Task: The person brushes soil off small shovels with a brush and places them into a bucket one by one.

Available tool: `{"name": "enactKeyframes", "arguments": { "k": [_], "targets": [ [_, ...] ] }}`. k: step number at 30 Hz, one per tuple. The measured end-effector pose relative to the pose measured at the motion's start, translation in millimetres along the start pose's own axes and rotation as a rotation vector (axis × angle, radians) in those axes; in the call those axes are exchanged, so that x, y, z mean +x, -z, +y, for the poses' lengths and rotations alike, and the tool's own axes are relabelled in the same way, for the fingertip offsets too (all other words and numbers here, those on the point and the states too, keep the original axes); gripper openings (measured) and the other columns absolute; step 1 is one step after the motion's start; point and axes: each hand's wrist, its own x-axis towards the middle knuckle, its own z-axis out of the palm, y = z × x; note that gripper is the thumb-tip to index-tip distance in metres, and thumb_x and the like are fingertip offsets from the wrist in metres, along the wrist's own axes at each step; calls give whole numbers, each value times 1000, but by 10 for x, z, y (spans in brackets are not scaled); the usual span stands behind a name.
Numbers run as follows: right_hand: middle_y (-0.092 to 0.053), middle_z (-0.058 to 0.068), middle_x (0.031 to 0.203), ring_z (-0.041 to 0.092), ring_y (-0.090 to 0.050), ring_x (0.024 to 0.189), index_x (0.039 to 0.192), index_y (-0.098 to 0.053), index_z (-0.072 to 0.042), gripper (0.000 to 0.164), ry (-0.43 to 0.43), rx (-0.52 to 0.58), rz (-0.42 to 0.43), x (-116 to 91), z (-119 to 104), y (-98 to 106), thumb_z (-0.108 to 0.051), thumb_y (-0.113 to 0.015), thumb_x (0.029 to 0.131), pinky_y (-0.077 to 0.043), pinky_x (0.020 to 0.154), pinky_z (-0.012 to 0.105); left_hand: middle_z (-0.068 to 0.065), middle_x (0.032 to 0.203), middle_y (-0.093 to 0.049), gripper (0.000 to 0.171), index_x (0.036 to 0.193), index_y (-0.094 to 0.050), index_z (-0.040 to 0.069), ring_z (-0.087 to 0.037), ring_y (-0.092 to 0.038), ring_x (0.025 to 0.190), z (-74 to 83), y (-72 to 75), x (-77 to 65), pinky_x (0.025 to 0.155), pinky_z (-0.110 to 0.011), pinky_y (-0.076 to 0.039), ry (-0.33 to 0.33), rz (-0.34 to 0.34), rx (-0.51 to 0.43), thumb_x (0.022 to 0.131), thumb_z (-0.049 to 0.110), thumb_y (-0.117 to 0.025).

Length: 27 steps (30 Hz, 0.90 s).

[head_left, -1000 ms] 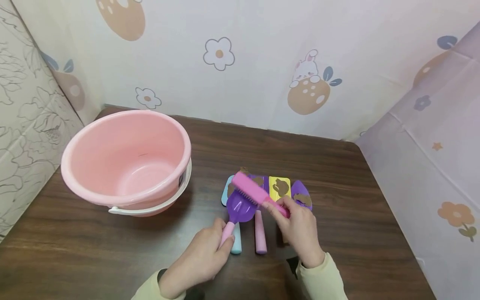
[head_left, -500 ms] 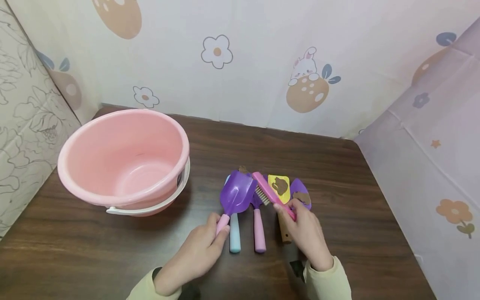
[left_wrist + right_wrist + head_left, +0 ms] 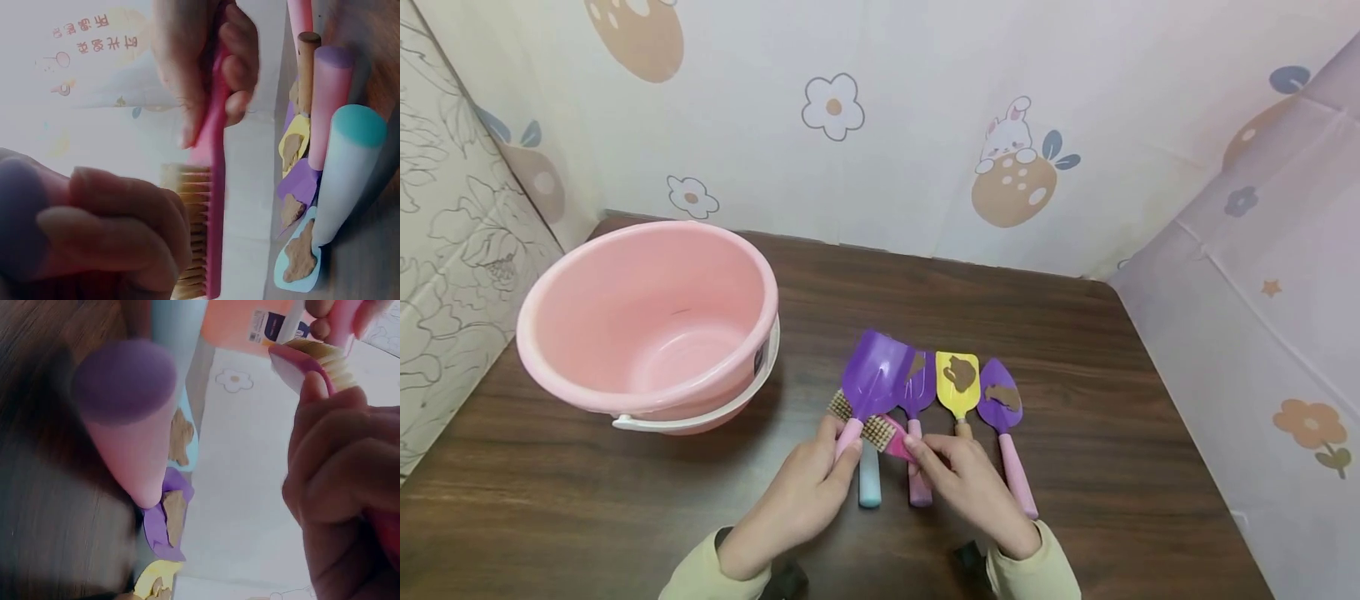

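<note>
I can read no word or number with certainty. In my left wrist's view, two short rows of orange-red Chinese-style characters (image 3: pixel 95 36) stand on the pale printed sheet (image 3: pixel 94 134), too blurred for me to make out. In my right wrist's view, I see a label (image 3: pixel 265 326), white and dark blue, on the pink bucket (image 3: pixel 234 331); its fine print is too small for me to read.
</note>
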Motion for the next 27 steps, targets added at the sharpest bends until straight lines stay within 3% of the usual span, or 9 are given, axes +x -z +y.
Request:
{"name": "enactKeyframes", "arguments": {
  "k": [6, 12, 14, 21, 27],
  "targets": [
    [-44, -13, 52, 4, -43, 56, 66, -61, -20, 35, -71, 14, 56, 15, 24, 25, -32, -53, 98, -38, 55, 21, 3, 63, -37, 19, 106, -49, 8, -11, -39, 56, -29, -4, -18, 49, -25, -33, -9, -41, -7, 99, 26, -47],
    [-47, 0, 55, 8, -40, 42, 75, -61, -1, 48, -350, 273, 102, 24, 78, 199, -42, -49, 98, -34, 39, 24, 4, 64, -34, 17, 104, -48, 8, -10, -39, 59, -81, -17, -64, 51, -25, -33, -29, -91, -12, 100, 25, -46],
    [-46, 2, 55, 9, -39, 42, 77, -59, 2, 52, -398, 311, 117, 24, 85, 255, -44, -48, 98, -34, 38, 24, 4, 63, -34, 18, 103, -48, 9, -9, -38, 57, -94, -21, -73, 50, -24, -32, -33, -99, -7, 100, 26, -46],
    [-49, 2, 56, 8, -41, 45, 77, -61, 1, 48, -352, 252, 109, 25, 116, 228, -39, -48, 99, -35, 41, 22, 4, 62, -37, 20, 106, -49, 10, -9, -38, 56, -71, -9, -71, 50, -24, -33, -18, -75, -13, 99, 28, -47],
    [-49, -6, 55, 4, -43, 50, 71, -60, -11, 38, -174, 98, 3, 13, 74, 86, -35, -52, 98, -37, 48, 21, 4, 61, -38, 18, 105, -50, 10, -7, -35, 53, -25, 10, -29, 48, -23, -31, -10, -16, -24, 99, 27, -48]
  ]
}}
